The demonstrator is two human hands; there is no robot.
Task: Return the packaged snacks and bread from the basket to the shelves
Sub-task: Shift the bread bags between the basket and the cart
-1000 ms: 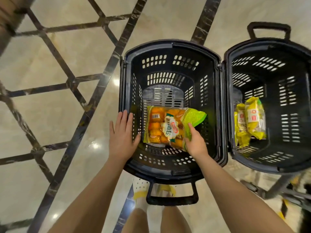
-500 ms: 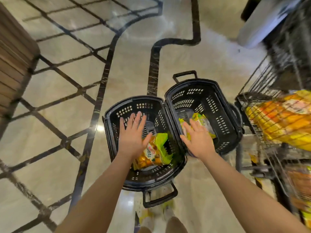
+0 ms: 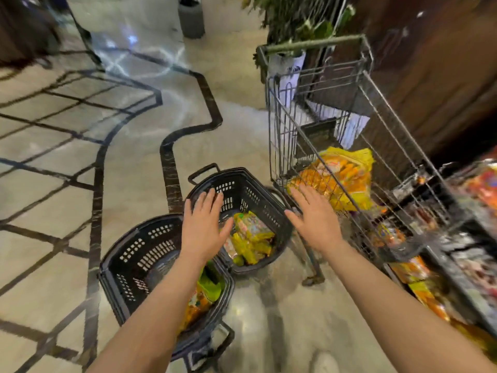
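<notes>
hovering above the two black baskets on the floor, both hands are spread flat with straight fingers and hold nothing. the left hand [image 3: 203, 227] hangs over the seam where the near basket [image 3: 134, 254] meets the far basket [image 3: 242, 189]; the right hand [image 3: 314, 219] hangs just beside the wire cart [image 3: 336, 109], in front of the orange-and-yellow bag [image 3: 341, 173] lying inside it.

the far basket holds a loose heap of yellow snack packets [image 3: 251, 235]. the near basket holds an orange bread bag with a green end [image 3: 204, 292], mostly hidden behind the left forearm. shelves [image 3: 462, 238] stocked with packaged goods stand to the right, blurred.

these packs look light, soft and air-puffed, in glossy film that will likely slip under a flat palm. the bread would probably crush if squeezed hard, so a gentle hold across the bag's width, or a pinch on the crimped end seal, seems safest. the small packets could be gathered several at once, by their edges, without pressing the contents.
</notes>
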